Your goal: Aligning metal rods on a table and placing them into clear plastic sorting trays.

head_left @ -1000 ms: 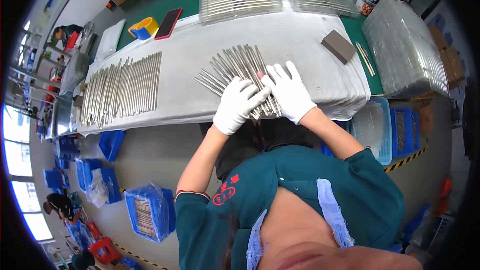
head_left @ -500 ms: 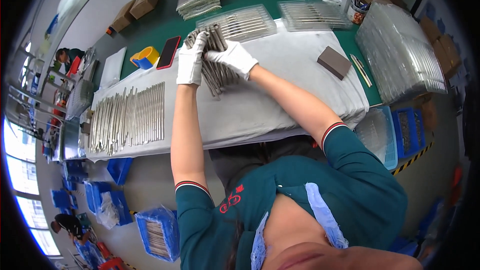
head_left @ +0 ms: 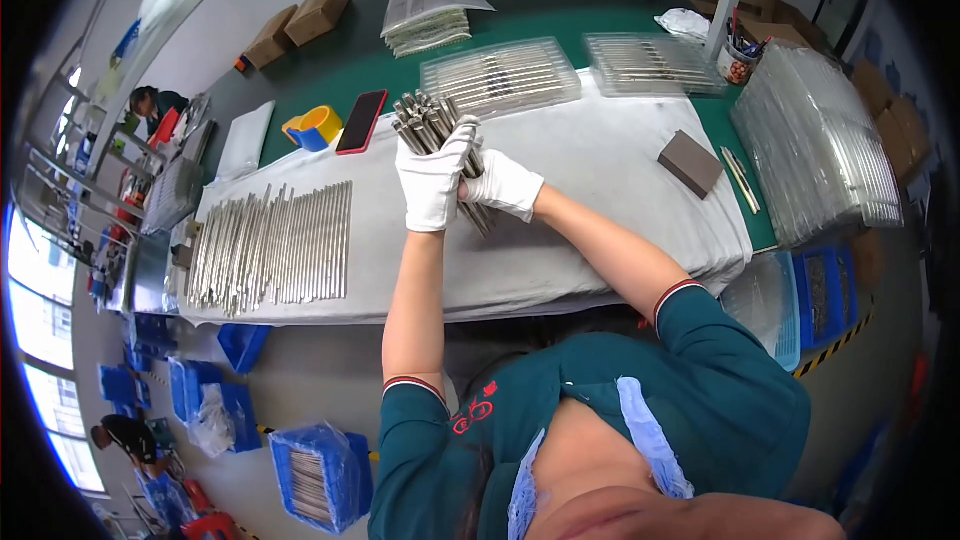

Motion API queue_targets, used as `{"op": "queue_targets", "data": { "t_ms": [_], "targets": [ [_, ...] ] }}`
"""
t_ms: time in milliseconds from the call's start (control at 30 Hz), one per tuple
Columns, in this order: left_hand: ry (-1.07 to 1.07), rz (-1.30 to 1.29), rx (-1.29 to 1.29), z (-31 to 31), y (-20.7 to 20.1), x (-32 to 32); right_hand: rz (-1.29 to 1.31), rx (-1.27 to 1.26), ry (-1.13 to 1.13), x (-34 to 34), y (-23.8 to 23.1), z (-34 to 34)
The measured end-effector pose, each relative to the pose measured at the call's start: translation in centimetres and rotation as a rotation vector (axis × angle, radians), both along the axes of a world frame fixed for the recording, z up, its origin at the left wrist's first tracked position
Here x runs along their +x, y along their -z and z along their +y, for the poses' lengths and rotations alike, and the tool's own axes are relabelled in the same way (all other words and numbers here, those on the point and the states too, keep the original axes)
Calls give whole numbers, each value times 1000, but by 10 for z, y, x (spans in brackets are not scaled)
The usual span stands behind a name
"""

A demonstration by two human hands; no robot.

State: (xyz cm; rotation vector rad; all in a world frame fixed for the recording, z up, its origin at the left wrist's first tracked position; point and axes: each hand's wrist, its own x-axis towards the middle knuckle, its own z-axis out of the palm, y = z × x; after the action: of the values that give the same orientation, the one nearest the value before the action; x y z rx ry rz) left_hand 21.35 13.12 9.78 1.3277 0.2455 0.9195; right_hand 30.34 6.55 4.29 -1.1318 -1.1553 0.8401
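Observation:
A bundle of thin silvery metal rods [head_left: 415, 121] is gathered between my two white-gloved hands, above the grey cloth [head_left: 580, 170]. My left hand [head_left: 432, 180] wraps round the bundle from the left, fingers closed. From the right, my right hand [head_left: 505, 185] closes on the lower part, its fingertips partly hidden behind the rods. The rod ends fan out at the top and the lower ends poke out below my hands. On the cloth to the left lies a wide row of similar loose rods [head_left: 275, 245], side by side.
Clear trays of rods [head_left: 500, 75] lie behind my hands. A phone [head_left: 362, 122] and yellow-blue tape rolls [head_left: 318, 126] sit left of them. Rightward are a dark block [head_left: 690, 164], slim sticks [head_left: 740, 180] and stacked clear trays [head_left: 815, 140]. Blue bins [head_left: 318, 475] stand on the floor.
The bundle has come nearer to me and is gathered more tightly, its top ends now facing up. Both hands moved with it. The whole view has shifted slightly.

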Motion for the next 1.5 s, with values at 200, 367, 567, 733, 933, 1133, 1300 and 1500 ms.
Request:
{"op": "queue_targets", "data": {
  "t_ms": [200,367,567,733,933,1133,1300,1500],
  "targets": [
    [81,108,12,-10,5,-17,-343,-86,-54,-17,-1,-22],
    [-1,175,116,-14,22,-18,-473,-115,139,-20,38,-10],
    [-150,155,78,-38,22,-32,-342,-161,-79,-26,24,-27],
    [82,36,-23,-39,-6,-39,-432,-18,27,-33,2,-33],
    [-148,101,240,-44,21,-28,-620,111,88,-23,44,-20],
    [-233,47,287,-47,27,-28,-644,186,54,-21,46,-20],
    [-235,36,273,-51,24,-34,-824,287,79,-29,39,-28],
    [-212,57,275,-46,26,-29,-397,-43,-66,-32,26,-40]
  ]
}}
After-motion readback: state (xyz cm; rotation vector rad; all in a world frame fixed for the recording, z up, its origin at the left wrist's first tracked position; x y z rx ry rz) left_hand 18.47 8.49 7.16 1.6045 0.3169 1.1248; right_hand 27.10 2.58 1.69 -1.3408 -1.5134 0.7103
